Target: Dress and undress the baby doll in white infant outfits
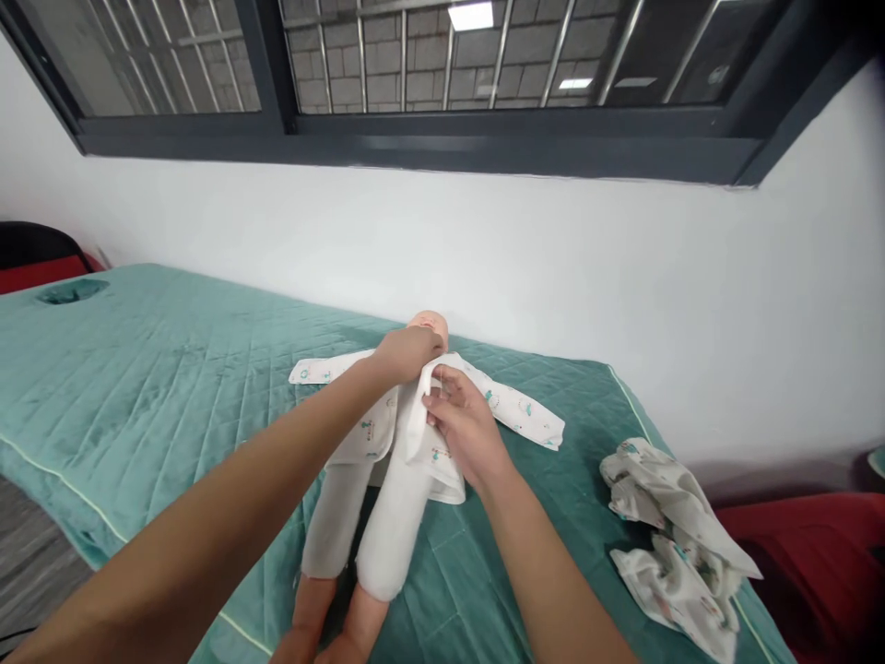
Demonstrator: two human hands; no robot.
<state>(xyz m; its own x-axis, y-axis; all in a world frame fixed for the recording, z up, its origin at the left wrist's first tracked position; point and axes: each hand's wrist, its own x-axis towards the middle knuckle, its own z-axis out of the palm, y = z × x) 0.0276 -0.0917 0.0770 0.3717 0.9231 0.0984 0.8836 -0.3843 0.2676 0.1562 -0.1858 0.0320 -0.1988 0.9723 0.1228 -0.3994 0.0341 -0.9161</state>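
A baby doll [430, 322] lies on its back on a green quilted bed, its head toward the wall and its feet toward me. It wears a white printed baby shirt [525, 413], whose sleeves spread out to both sides, and white trousers [394, 530]. The shirt front hangs apart down the middle. My left hand [409, 353] is closed at the neckline, just below the doll's face; its fingertips are partly hidden. My right hand [466, 420] pinches the front edge of the shirt between thumb and fingers and lifts it off the chest.
Crumpled white printed baby clothes [681, 549] lie at the bed's right edge. The green quilted cover [172, 369] has a hole [73, 291] at its far left. Red chairs [816, 563] stand beyond the right end. A white wall and barred window are behind.
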